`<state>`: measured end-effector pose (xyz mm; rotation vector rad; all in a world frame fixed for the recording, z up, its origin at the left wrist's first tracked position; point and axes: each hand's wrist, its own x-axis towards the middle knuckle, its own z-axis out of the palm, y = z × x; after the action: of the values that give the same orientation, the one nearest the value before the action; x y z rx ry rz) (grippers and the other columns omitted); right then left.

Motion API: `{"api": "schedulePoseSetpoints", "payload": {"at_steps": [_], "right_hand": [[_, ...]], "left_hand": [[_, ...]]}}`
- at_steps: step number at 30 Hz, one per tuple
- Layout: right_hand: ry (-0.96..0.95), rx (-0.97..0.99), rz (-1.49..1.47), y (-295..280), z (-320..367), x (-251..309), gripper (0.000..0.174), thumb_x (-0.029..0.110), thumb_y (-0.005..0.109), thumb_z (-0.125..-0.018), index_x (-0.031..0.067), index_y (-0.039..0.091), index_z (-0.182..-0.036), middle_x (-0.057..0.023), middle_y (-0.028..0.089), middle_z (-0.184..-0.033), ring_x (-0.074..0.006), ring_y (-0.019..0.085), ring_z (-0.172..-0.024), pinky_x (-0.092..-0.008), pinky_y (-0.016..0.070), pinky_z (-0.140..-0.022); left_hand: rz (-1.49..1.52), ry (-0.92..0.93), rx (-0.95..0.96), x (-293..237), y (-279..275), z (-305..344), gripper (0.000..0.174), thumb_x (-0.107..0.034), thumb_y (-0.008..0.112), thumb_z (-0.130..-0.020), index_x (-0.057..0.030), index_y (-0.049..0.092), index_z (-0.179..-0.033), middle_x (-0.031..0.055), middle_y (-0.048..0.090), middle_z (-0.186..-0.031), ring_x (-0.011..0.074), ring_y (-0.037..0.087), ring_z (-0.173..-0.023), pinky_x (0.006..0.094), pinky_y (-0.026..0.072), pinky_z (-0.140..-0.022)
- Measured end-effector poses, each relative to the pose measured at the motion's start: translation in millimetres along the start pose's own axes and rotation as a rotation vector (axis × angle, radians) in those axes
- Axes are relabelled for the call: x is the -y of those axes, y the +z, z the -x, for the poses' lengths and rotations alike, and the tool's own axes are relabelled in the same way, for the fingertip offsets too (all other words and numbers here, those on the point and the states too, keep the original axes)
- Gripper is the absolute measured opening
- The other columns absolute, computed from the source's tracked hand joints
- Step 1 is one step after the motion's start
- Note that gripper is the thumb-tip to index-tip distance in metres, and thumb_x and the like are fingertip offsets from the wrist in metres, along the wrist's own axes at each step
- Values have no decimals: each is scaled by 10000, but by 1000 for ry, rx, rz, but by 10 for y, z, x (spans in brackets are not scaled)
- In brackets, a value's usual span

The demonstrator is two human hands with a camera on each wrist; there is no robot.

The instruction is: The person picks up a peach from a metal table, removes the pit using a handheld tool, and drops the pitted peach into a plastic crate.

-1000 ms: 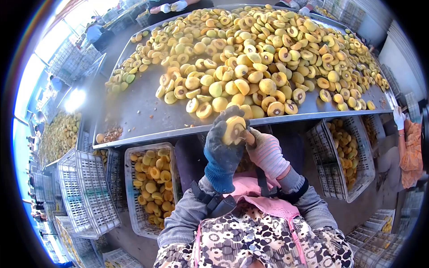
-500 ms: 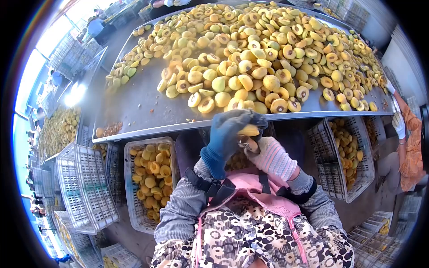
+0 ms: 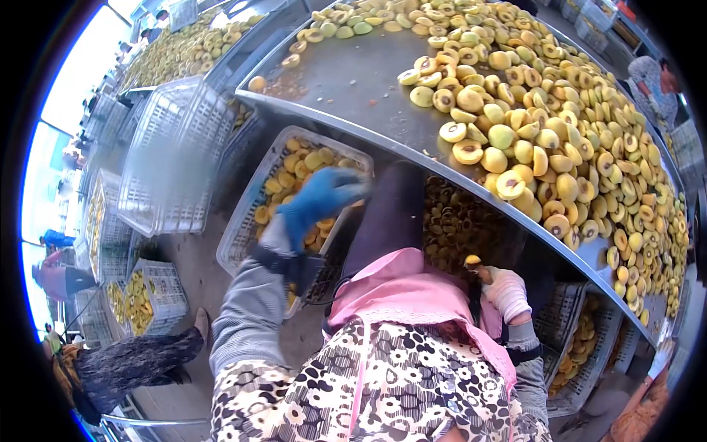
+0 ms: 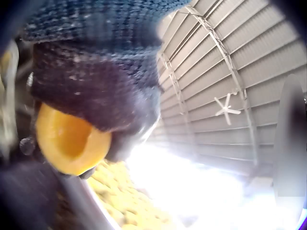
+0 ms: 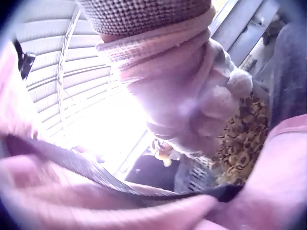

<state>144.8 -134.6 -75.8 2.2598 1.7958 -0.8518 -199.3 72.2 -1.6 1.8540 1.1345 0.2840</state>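
My left hand [image 3: 324, 196], in a blue glove with dark fingers, hovers over a white crate [image 3: 237, 234] of yellow fruit halves. The left wrist view shows that hand [image 4: 98, 88] gripping a hollowed fruit half [image 4: 98, 146]. In a white and pink glove, my right hand [image 3: 507, 293] is beside my lap with curled fingers, pinching a small object with a yellow tip [image 3: 472, 259]. Below it lies a heap of brown pieces [image 3: 460, 221], also visible past the right hand [image 5: 180, 100] in the right wrist view [image 5: 242, 143].
A metal table [image 3: 346, 74] with a large heap of fruit halves [image 3: 560, 140] spans the front and right. Stacked white crates [image 3: 173, 158] stand left; another filled crate [image 3: 589, 368] is at lower right. People stand at lower left and both right corners.
The hands have separated. My left hand has moved left over the crate with a fruit half; my right hand has gone lower and right. The head view has swung left.
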Motion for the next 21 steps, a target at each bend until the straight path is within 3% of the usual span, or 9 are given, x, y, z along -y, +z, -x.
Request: {"api": "schedulePoseSetpoints", "payload": {"at_steps": [2,4,7,8,10,11,15,18,21], "right_hand": [[91,-75,9,83,13,-121,302,329,510,-860,138,659,-1041,-202,663,-883,-392,632,-845,-464,506,-744],[78,-179,-71,189,31,-249,320,355,528,-854,147,660,-1058,-201,663,-879,-391,633,-840,-466,507,-737],[55,-271,-157,149,72,-86,345,383,551,-849,163,659,-1092,-200,664,-879,-387,635,-838,-464,509,-733],[62,-272,-165,89,117,-17,352,384,557,-849,169,657,-1109,-200,664,-884,-384,636,-840,-462,510,-736],[77,-285,-131,89,172,64,336,362,558,-847,182,652,-1115,-196,663,-897,-387,633,-837,-464,508,-724],[74,-300,-132,62,222,120,320,359,558,-850,191,650,-1106,-194,662,-882,-389,632,-824,-467,507,-715],[11,-385,-119,-130,363,193,171,307,562,-861,157,615,-924,-165,652,-792,-382,627,-771,-487,489,-663],[-49,-507,-55,-449,431,139,166,274,608,-837,158,578,-951,-131,651,-741,-364,638,-717,-468,488,-623],[-18,-517,48,-877,475,146,240,271,643,-805,124,575,-982,-154,655,-759,-345,650,-772,-459,496,-662]], "left_hand": [[-150,-229,-99,583,-225,336,309,-284,642,-854,-35,674,-1034,74,680,-916,149,636,-826,282,487,-751],[-757,-144,-487,1261,-271,586,299,-288,656,-842,-33,669,-997,98,670,-877,174,633,-794,307,484,-735],[-535,-343,-507,1587,-231,702,365,-358,644,-824,-39,672,-999,149,674,-904,219,653,-786,340,507,-739],[-515,-314,-493,1691,-197,658,365,-358,644,-824,-39,672,-999,149,674,-904,219,653,-786,340,507,-739],[61,-317,-303,1801,-62,448,336,-335,640,-834,-45,666,-1001,144,669,-949,191,645,-802,298,495,-727],[0,-201,-331,1810,-4,313,290,-250,658,-849,-27,648,-1034,104,665,-964,145,628,-791,263,486,-702],[457,-43,-412,916,221,-74,263,-29,658,-841,41,606,-1090,58,658,-992,129,613,-897,252,489,-792],[311,367,-426,461,372,-349,278,-41,656,-845,36,606,-1108,71,646,-1040,139,605,-965,252,476,-859],[141,513,-356,-414,456,-239,306,-38,671,-832,7,615,-1129,86,621,-1122,163,586,-1044,267,466,-896]]}}
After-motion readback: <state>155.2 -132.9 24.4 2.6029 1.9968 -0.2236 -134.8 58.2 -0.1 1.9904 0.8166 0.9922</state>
